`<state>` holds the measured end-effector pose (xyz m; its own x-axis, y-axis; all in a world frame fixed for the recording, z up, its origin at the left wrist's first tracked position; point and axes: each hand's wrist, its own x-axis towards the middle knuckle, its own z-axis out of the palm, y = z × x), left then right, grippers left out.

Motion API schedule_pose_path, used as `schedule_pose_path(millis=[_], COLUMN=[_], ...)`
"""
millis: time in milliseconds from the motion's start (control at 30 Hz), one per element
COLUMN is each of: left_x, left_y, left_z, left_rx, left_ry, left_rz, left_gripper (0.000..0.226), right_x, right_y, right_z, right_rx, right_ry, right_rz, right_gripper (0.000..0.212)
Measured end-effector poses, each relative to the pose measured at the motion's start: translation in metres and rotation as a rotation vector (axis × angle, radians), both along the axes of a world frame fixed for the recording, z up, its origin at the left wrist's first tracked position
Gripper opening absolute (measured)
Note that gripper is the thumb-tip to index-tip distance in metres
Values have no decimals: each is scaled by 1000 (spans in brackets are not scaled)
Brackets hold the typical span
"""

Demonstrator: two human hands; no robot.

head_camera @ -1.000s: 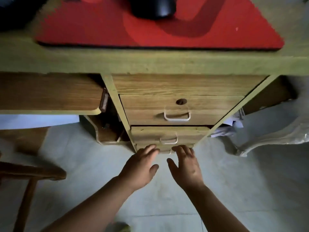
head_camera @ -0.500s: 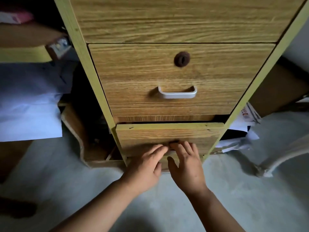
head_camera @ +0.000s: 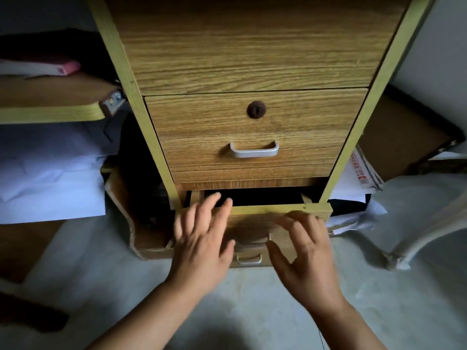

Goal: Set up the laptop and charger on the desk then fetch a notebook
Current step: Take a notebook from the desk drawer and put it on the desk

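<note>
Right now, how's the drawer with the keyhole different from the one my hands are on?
The keyhole drawer is shut flush; the lower drawer is pulled out, showing a dark gap behind its front. The keyhole drawer's handle is in plain view; the lower drawer's is largely hidden between the left hand and right hand. Both share a wood-grain front.

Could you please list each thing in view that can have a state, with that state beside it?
Upper drawer: shut, its handle untouched.
Lock: no key in it.
Lower drawer: pulled partly open, inside dark, contents not visible.
Left hand: open, fingers spread over the lower drawer's front edge, gripping nothing.
Right hand: open, fingertips at the drawer front, gripping nothing.
</note>
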<state>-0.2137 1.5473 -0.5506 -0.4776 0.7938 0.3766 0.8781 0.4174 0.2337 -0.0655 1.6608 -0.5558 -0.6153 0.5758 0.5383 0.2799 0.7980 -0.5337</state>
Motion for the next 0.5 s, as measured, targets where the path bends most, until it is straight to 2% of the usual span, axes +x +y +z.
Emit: schedule_pose_path(millis=[100, 200, 367, 500], left_x=[-7, -10, -8, 1], left_y=[1, 3, -5, -16], left_z=[10, 21, 37, 39], left_rx=[-92, -157, -62, -74], left_ry=[20, -23, -105, -55], left_rz=[47, 27, -39, -22], left_gripper=[67, 54, 35, 29], right_x=[6, 12, 16, 19], right_y=[9, 11, 9, 1], right_z=[10, 17, 31, 38], right_rx=[-5, -46, -94, -115], right_ry=[-33, -10, -9, -106], right_rz=[-63, -99, -101, -119], right_gripper=[34, 35, 25, 19])
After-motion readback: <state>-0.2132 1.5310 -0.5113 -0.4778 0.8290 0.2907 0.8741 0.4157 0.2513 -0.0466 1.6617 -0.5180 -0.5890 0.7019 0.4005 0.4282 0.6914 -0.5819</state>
